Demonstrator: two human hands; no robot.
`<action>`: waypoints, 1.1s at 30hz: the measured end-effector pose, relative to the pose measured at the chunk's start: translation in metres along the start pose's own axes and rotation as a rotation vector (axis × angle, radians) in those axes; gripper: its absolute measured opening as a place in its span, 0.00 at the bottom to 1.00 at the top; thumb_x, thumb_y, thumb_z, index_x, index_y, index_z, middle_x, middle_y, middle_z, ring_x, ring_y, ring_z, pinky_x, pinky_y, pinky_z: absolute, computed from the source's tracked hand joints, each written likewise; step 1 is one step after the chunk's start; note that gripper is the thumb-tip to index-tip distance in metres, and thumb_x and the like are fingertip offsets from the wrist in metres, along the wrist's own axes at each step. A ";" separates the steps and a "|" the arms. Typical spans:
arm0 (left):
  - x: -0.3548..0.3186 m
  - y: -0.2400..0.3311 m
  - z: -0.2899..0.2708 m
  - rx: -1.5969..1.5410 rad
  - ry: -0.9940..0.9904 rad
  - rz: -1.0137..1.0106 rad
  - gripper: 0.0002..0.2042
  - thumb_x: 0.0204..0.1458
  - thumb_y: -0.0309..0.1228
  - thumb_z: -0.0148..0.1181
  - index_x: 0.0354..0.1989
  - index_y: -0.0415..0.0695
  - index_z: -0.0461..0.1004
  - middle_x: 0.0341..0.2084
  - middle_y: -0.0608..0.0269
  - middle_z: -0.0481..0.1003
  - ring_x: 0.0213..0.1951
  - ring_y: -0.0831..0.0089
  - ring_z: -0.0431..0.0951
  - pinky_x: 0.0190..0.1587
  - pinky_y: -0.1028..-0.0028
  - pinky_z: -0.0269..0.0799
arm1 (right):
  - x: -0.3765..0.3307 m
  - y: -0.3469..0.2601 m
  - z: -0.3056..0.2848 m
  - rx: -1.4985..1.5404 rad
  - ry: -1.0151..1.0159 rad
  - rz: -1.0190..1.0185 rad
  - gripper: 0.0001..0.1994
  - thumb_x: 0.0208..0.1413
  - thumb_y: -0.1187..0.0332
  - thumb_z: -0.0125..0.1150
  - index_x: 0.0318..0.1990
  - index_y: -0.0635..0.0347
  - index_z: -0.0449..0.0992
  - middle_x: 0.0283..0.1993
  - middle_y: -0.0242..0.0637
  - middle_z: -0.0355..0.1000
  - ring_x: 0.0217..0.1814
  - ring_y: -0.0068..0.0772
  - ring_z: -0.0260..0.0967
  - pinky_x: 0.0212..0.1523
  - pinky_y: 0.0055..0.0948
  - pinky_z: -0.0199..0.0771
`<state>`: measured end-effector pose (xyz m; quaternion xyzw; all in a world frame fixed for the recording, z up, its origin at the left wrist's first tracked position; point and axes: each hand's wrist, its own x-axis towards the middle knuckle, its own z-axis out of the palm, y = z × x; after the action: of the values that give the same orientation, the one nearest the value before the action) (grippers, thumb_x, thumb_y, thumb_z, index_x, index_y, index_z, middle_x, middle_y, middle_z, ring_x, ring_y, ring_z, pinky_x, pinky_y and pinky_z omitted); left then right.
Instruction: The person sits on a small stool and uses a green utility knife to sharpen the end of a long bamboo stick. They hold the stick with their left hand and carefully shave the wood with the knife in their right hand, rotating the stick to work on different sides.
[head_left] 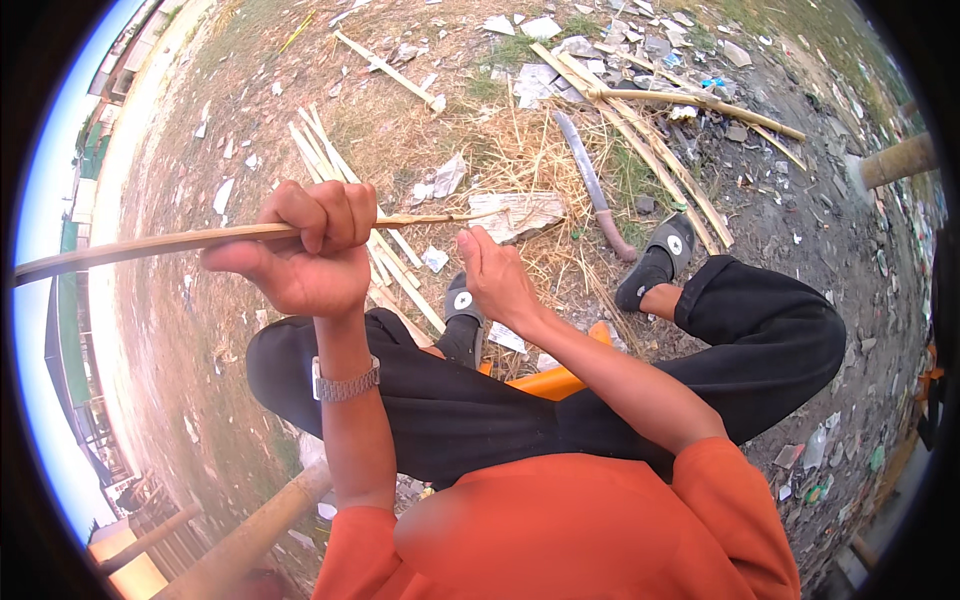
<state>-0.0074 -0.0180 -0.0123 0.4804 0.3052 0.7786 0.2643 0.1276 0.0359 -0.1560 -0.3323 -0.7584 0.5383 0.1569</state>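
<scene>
My left hand (320, 250) is closed around a long, narrow bamboo strip (150, 246), which stretches out to the left past the view's edge. The strip's thin, frayed end (425, 219) points right, over a pale chopping block (525, 215) on the ground. Just below that end, my right hand (497, 280) is closed, thumb against the fingers; whatever it pinches is hidden or too small to name. Beyond the right hand lies a machete (580, 160), its curved brown handle toward my foot.
Split bamboo strips (322, 150) lie left of the block, and longer bamboo pieces (650, 140) at the upper right. Straw shavings (540, 155) surround the block. An orange stool (550, 384) is between my legs. Bamboo poles (250, 530) stand lower left. Litter covers the ground.
</scene>
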 end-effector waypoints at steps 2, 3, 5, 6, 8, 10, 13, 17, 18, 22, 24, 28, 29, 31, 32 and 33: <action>0.001 0.000 -0.006 -0.006 0.026 0.009 0.35 0.48 0.72 0.29 0.16 0.48 0.51 0.07 0.71 0.48 0.13 0.79 0.40 0.18 0.75 0.38 | 0.013 0.025 0.008 -0.047 0.066 0.047 0.21 0.65 0.54 0.34 0.34 0.63 0.66 0.21 0.59 0.67 0.29 0.66 0.67 0.37 0.55 0.64; 0.002 0.001 -0.006 0.006 0.040 0.014 0.35 0.48 0.72 0.29 0.16 0.48 0.50 0.07 0.71 0.48 0.13 0.79 0.40 0.18 0.75 0.38 | 0.013 0.027 0.005 -0.022 0.039 0.064 0.21 0.65 0.54 0.34 0.35 0.64 0.66 0.22 0.59 0.68 0.29 0.66 0.67 0.37 0.55 0.64; -0.002 0.003 -0.007 0.029 0.072 0.016 0.34 0.48 0.72 0.29 0.17 0.48 0.50 0.07 0.71 0.48 0.13 0.79 0.39 0.18 0.75 0.38 | 0.007 0.025 -0.003 0.029 -0.020 0.107 0.21 0.65 0.55 0.34 0.36 0.65 0.67 0.23 0.60 0.68 0.30 0.66 0.67 0.37 0.55 0.64; -0.002 0.003 -0.007 0.042 0.075 0.017 0.34 0.49 0.72 0.29 0.17 0.48 0.50 0.07 0.71 0.48 0.13 0.79 0.39 0.18 0.75 0.38 | 0.005 0.021 -0.003 0.017 -0.038 0.093 0.21 0.65 0.54 0.34 0.36 0.66 0.67 0.23 0.60 0.69 0.30 0.66 0.67 0.37 0.55 0.64; 0.000 0.003 -0.004 0.067 0.079 0.022 0.34 0.49 0.72 0.28 0.16 0.48 0.50 0.07 0.71 0.48 0.13 0.79 0.39 0.18 0.75 0.38 | 0.006 0.012 0.001 -0.007 -0.071 0.061 0.22 0.65 0.54 0.33 0.37 0.67 0.67 0.24 0.61 0.69 0.31 0.66 0.67 0.36 0.55 0.64; 0.003 0.000 -0.003 0.049 0.094 0.021 0.34 0.49 0.71 0.28 0.16 0.48 0.50 0.07 0.71 0.47 0.13 0.80 0.39 0.17 0.75 0.37 | 0.012 0.044 0.015 -0.038 0.007 0.132 0.23 0.65 0.54 0.34 0.37 0.67 0.67 0.24 0.61 0.69 0.31 0.67 0.67 0.36 0.56 0.64; 0.006 0.000 -0.004 0.067 0.101 0.037 0.34 0.49 0.71 0.28 0.16 0.48 0.50 0.07 0.71 0.47 0.13 0.80 0.39 0.17 0.75 0.37 | 0.016 0.046 0.013 -0.069 -0.011 0.170 0.23 0.64 0.53 0.34 0.38 0.68 0.68 0.25 0.61 0.70 0.32 0.67 0.68 0.37 0.55 0.66; 0.003 0.001 -0.002 0.076 0.138 0.036 0.34 0.49 0.71 0.28 0.16 0.49 0.49 0.07 0.71 0.47 0.13 0.79 0.39 0.17 0.75 0.37 | 0.020 0.058 0.019 -0.098 0.019 0.179 0.23 0.64 0.53 0.34 0.38 0.66 0.69 0.26 0.61 0.70 0.34 0.66 0.68 0.38 0.53 0.68; 0.003 0.002 -0.001 0.093 0.168 0.023 0.34 0.49 0.71 0.30 0.16 0.49 0.49 0.08 0.72 0.46 0.13 0.79 0.39 0.18 0.75 0.36 | 0.023 0.080 0.026 -0.130 0.043 0.232 0.23 0.64 0.53 0.34 0.38 0.66 0.69 0.26 0.61 0.70 0.34 0.66 0.68 0.38 0.53 0.68; 0.007 0.002 -0.001 0.093 0.186 -0.005 0.33 0.50 0.70 0.33 0.15 0.49 0.47 0.09 0.74 0.43 0.15 0.79 0.39 0.20 0.74 0.36 | 0.019 0.126 0.018 -0.176 0.108 0.240 0.21 0.64 0.54 0.36 0.33 0.65 0.67 0.25 0.62 0.68 0.32 0.66 0.67 0.34 0.55 0.64; 0.008 0.003 -0.003 0.100 0.175 -0.025 0.33 0.50 0.70 0.32 0.16 0.49 0.48 0.09 0.73 0.44 0.15 0.79 0.39 0.20 0.74 0.37 | 0.016 0.093 0.006 -0.024 0.139 0.185 0.20 0.64 0.54 0.38 0.32 0.65 0.66 0.24 0.61 0.67 0.30 0.66 0.66 0.33 0.56 0.62; 0.023 0.007 -0.005 0.167 0.171 -0.104 0.34 0.49 0.71 0.30 0.16 0.48 0.49 0.09 0.72 0.46 0.15 0.78 0.40 0.19 0.74 0.38 | 0.025 0.065 0.018 0.037 0.027 -0.007 0.17 0.64 0.57 0.38 0.34 0.62 0.66 0.21 0.60 0.66 0.28 0.66 0.66 0.34 0.55 0.62; 0.027 0.007 -0.005 0.167 0.168 -0.124 0.34 0.49 0.71 0.30 0.16 0.48 0.49 0.09 0.72 0.46 0.15 0.78 0.40 0.19 0.74 0.38 | 0.027 0.062 0.018 0.039 0.035 0.025 0.19 0.64 0.56 0.37 0.33 0.65 0.66 0.22 0.60 0.67 0.29 0.64 0.67 0.34 0.55 0.62; 0.034 0.004 -0.005 0.136 0.132 -0.129 0.33 0.51 0.69 0.31 0.16 0.48 0.48 0.09 0.72 0.45 0.15 0.78 0.40 0.20 0.73 0.39 | 0.041 0.102 0.026 -0.119 0.071 0.198 0.20 0.65 0.56 0.36 0.32 0.65 0.66 0.23 0.59 0.67 0.30 0.63 0.68 0.34 0.55 0.62; 0.033 0.001 -0.006 0.116 0.124 -0.130 0.33 0.51 0.69 0.32 0.16 0.48 0.48 0.09 0.72 0.45 0.14 0.78 0.40 0.20 0.74 0.38 | 0.044 0.121 0.028 -0.195 0.086 0.297 0.21 0.65 0.55 0.36 0.31 0.66 0.65 0.23 0.59 0.68 0.30 0.62 0.68 0.35 0.55 0.62; 0.029 0.004 -0.010 0.113 0.128 -0.121 0.33 0.51 0.69 0.32 0.16 0.48 0.49 0.08 0.72 0.45 0.14 0.79 0.40 0.19 0.74 0.38 | 0.040 0.106 0.019 -0.202 0.063 0.298 0.22 0.65 0.54 0.34 0.31 0.66 0.65 0.23 0.58 0.68 0.31 0.61 0.69 0.36 0.55 0.61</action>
<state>-0.0285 -0.0025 0.0041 0.4244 0.3933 0.7719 0.2634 0.1225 0.0709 -0.2649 -0.4718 -0.7457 0.4659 0.0650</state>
